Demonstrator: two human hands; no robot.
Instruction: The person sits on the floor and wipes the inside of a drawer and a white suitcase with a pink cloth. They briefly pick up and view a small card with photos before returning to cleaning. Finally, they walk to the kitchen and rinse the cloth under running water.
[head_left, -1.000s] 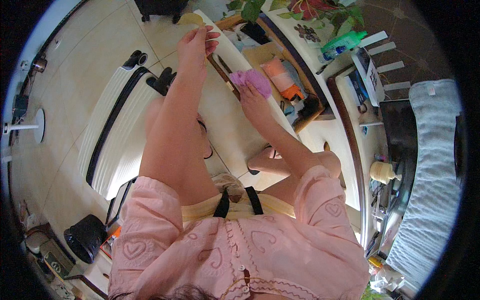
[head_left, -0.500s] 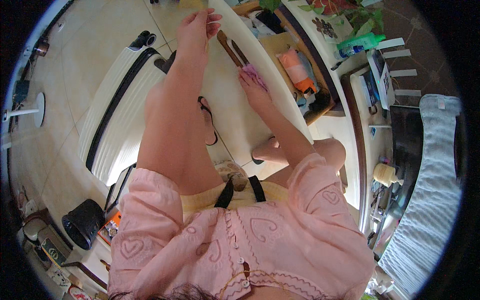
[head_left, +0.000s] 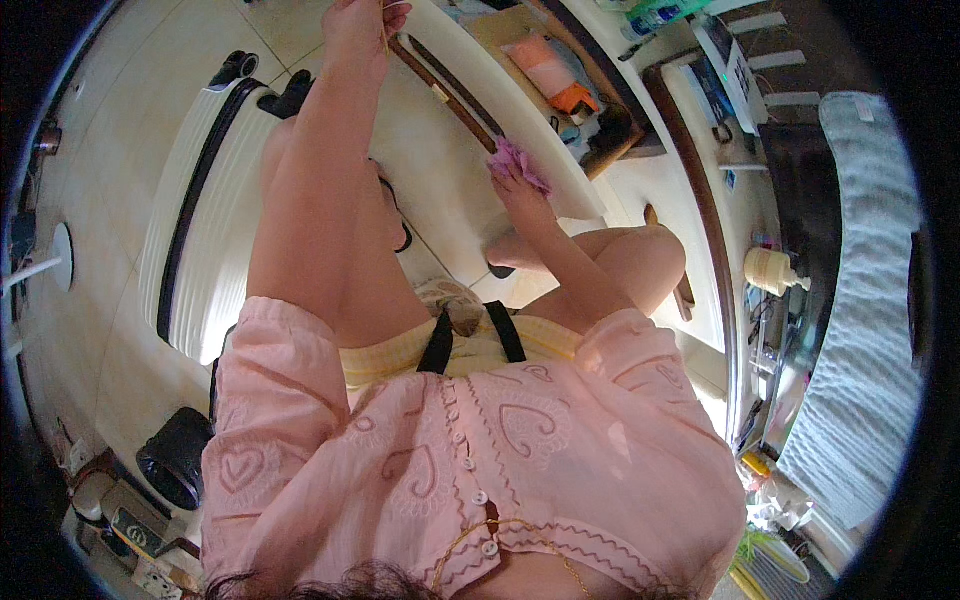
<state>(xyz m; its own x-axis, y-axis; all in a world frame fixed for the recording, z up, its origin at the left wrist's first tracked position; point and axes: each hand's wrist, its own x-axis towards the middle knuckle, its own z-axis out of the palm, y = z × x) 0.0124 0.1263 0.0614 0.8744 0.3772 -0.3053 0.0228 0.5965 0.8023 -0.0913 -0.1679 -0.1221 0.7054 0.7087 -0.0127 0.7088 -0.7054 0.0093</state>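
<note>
My right hand is closed on a crumpled purple cloth. The cloth touches the near end of a long dark brown handle strip on a white drawer front. A small pale gold spot shows on the strip. At the upper edge of the picture, my left hand is partly cut off, near the strip's far end. Its visible fingers are loosely bent and apart, with nothing seen in them.
The pulled-out drawer holds an orange package and dark items. A white ribbed suitcase stands left. Beyond the drawer are a cream pump bottle and a pale blue quilted cloth. A black bin sits lower left.
The view has shifted, so the drawer and left hand sit higher and further left. The right hand with the cloth is now at the strip's near end, uncovering more of the strip.
</note>
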